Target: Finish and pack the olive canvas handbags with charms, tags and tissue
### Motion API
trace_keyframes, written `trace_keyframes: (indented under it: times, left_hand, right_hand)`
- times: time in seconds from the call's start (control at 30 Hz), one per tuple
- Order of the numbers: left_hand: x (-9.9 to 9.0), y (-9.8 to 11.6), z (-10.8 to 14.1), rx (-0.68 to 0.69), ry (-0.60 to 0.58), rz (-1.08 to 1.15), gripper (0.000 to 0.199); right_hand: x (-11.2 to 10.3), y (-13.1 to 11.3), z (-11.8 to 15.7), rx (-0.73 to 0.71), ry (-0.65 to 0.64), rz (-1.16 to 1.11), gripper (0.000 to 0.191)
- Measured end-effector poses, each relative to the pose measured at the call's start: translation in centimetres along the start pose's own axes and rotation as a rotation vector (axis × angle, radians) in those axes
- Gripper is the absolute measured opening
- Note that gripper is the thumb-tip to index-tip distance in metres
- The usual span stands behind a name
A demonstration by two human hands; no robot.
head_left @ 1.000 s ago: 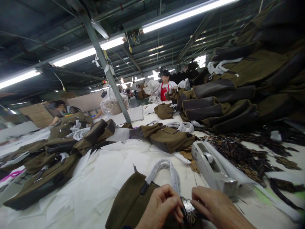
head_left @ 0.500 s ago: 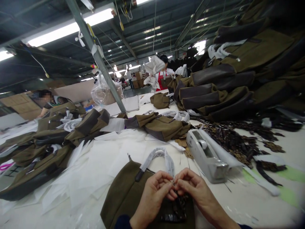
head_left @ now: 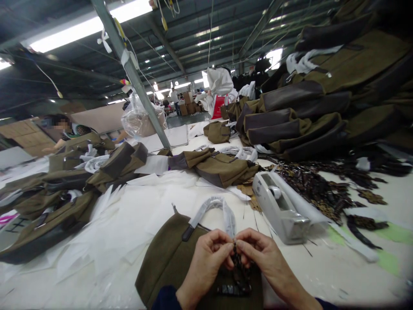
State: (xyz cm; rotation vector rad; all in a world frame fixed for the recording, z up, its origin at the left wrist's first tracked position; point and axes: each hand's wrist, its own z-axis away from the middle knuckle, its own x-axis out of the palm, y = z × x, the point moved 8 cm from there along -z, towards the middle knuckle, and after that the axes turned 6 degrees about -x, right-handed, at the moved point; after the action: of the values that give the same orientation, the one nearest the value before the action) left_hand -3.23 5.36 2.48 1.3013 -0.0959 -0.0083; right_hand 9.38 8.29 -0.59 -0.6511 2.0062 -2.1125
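An olive-brown handbag (head_left: pixel 167 254) lies on the table in front of me, its looped handle (head_left: pixel 214 205) wrapped in white paper. Over the bag, at the right base of the handle, my left hand (head_left: pixel 209 258) and my right hand (head_left: pixel 261 256) meet with thumbs and fingers pinched. Between the fingertips is the top end of a dark, shiny beaded strap (head_left: pixel 238 269), which hangs down and rests on the bag's front. The fingers hide the exact piece being pinched.
Right of the bag stands a grey tape dispenser (head_left: pixel 280 211); behind it lies a heap of dark straps (head_left: pixel 322 189). Bags are piled at the right (head_left: pixel 290 116) and left (head_left: pixel 61 219). White sheets (head_left: pixel 138 215) cover the table's left. A co-worker (head_left: pixel 64 129) is at far left.
My fingertips have drawn closer together at the base of the handle, and the beaded strap now shows more clearly below them. The camera view has shifted slightly.
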Motion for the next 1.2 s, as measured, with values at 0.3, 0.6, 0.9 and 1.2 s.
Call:
trace_keyframes:
  times: [0.3,0.6,0.9,1.2]
  left_hand:
    - [-0.2,-0.2,-0.1,-0.016,0.008,-0.029,0.024]
    - [-0.2,-0.1,-0.1,-0.029,0.01,-0.043,0.023]
    - [-0.2,-0.1,-0.1,-0.04,0.027,-0.049,0.025]
    - [-0.3,-0.3,-0.2,-0.048,0.034,-0.047,0.027]
  right_hand:
    - [-0.2,0.1,0.2,-0.002,0.029,0.027,0.037]
    - [0.1,0.0,0.2,-0.024,0.023,0.057,0.035]
    - [0.4,-0.4,0.3,-0.064,0.032,0.095,0.035]
    - [0.8,-1.2,0.6,-0.137,0.083,0.14,0.035]
